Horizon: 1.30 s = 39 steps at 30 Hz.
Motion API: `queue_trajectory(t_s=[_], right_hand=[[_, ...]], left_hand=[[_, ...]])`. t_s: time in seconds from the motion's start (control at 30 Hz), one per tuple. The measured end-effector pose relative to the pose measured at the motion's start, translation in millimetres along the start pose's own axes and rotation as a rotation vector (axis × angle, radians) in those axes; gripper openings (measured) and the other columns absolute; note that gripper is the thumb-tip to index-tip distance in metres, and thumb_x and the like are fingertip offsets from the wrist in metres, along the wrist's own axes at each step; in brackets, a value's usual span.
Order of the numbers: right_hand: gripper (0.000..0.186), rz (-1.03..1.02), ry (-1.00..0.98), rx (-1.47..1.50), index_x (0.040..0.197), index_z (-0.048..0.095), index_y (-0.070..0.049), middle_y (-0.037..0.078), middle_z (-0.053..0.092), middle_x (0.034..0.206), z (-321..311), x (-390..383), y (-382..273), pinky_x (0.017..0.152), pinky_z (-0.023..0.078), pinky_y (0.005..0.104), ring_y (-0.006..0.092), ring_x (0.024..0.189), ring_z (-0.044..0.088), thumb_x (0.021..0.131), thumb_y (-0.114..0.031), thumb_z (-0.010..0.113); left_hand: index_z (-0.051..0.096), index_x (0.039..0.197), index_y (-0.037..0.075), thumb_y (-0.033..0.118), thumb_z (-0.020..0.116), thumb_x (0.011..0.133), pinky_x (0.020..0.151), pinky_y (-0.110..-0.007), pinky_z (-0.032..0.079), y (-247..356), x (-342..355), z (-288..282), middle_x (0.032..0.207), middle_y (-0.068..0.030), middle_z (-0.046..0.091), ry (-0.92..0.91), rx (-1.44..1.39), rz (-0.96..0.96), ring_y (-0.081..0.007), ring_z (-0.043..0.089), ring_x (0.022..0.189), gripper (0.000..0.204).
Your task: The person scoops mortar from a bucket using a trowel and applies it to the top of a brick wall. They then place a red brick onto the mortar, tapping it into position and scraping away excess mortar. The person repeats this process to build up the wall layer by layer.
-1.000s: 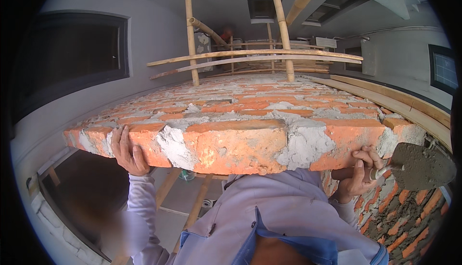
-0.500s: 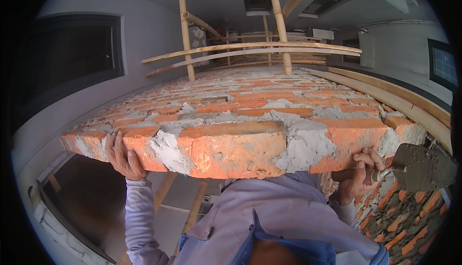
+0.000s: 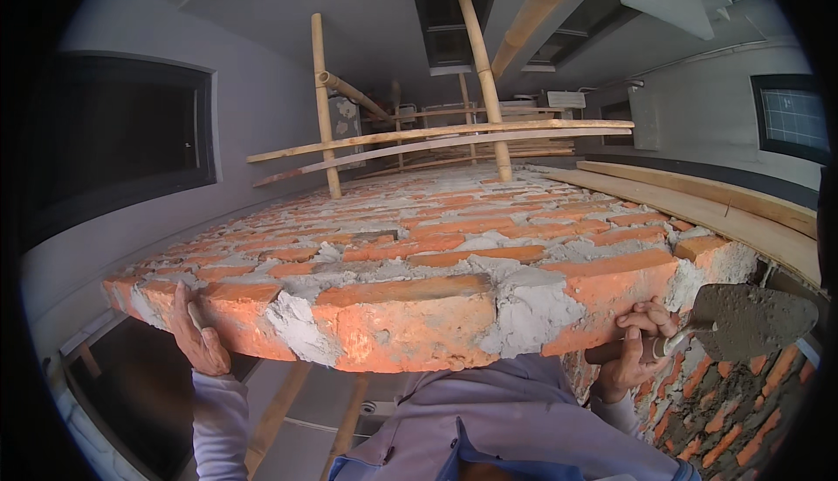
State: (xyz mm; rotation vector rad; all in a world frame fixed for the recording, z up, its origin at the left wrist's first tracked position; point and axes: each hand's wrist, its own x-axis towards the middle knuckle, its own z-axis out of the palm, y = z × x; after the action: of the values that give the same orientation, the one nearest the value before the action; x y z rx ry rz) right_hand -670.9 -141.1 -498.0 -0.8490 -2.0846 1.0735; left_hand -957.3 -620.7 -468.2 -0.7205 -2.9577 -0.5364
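L hand (image 3: 201,337) rests on the near edge of the brick wall (image 3: 406,319), toward its L end, no tool in it, fingers loosely spread over the brick. Leaning hard there could shift an edge brick, esp. if the pale mortar (image 3: 531,311) is soft; can't tell if it's set. R hand (image 3: 635,354) is wrapped snugly round the handle of the trowel (image 3: 758,322), right by the wall's R end. Blade's smeared w/ dark mortar; a wrist turn could drop some or scrape knuckles on brick.

Around, L to R: dark window (image 3: 118,145); bamboo poles (image 3: 483,88) w/ slats (image 3: 436,137) across, prob. blocking reach beyond the brickwork; planks (image 3: 698,197) near the blade, limiting swing; rough brickwork (image 3: 720,411) below; small window (image 3: 790,114) far R.
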Motion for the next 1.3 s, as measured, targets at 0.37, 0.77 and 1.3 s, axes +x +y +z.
queue_trajectory(t_s=[0.37, 0.77, 1.3], right_hand=[[0.052, 0.041, 0.006, 0.002, 0.127, 0.044, 0.009, 0.029, 0.045, 0.133, -1.1, -4.3, 0.3, 0.112, 0.027, 0.0503, 0.0377, 0.127, 0.045, 0.08, -0.011, 0.05], [0.049, 0.059, -0.062, -0.062, 0.127, 0.043, 0.007, 0.031, 0.044, 0.134, -7.2, -2.9, 0.6, 0.113, 0.024, 0.0506, 0.0388, 0.132, 0.039, 0.082, -0.012, 0.048], [0.047, -0.017, -0.035, -0.037, 0.124, 0.047, 0.007, 0.027, 0.051, 0.128, 2.8, 2.4, -1.5, 0.113, 0.023, 0.0522, 0.0391, 0.134, 0.035, 0.081, -0.012, 0.048]], left_hand=[[0.046, 0.136, 0.002, 0.037, 0.045, 0.094, 0.109, -0.047, 0.025, -19.1, 19.9, 0.0, 0.137, -0.0208, 0.042, -0.137, 0.059, -0.015, -0.0372, 0.037, 0.129, 0.055], [0.05, 0.13, 0.0, 0.041, 0.037, 0.096, 0.112, -0.05, 0.018, -23.7, 17.5, -1.3, 0.132, -0.0215, 0.049, -0.136, 0.052, -0.009, -0.0382, 0.043, 0.124, 0.055], [0.042, 0.137, 0.0, 0.039, 0.033, 0.099, 0.11, -0.046, 0.026, -25.3, 22.1, 3.9, 0.141, -0.023, 0.039, -0.095, 0.013, 0.027, -0.0374, 0.037, 0.131, 0.056]])
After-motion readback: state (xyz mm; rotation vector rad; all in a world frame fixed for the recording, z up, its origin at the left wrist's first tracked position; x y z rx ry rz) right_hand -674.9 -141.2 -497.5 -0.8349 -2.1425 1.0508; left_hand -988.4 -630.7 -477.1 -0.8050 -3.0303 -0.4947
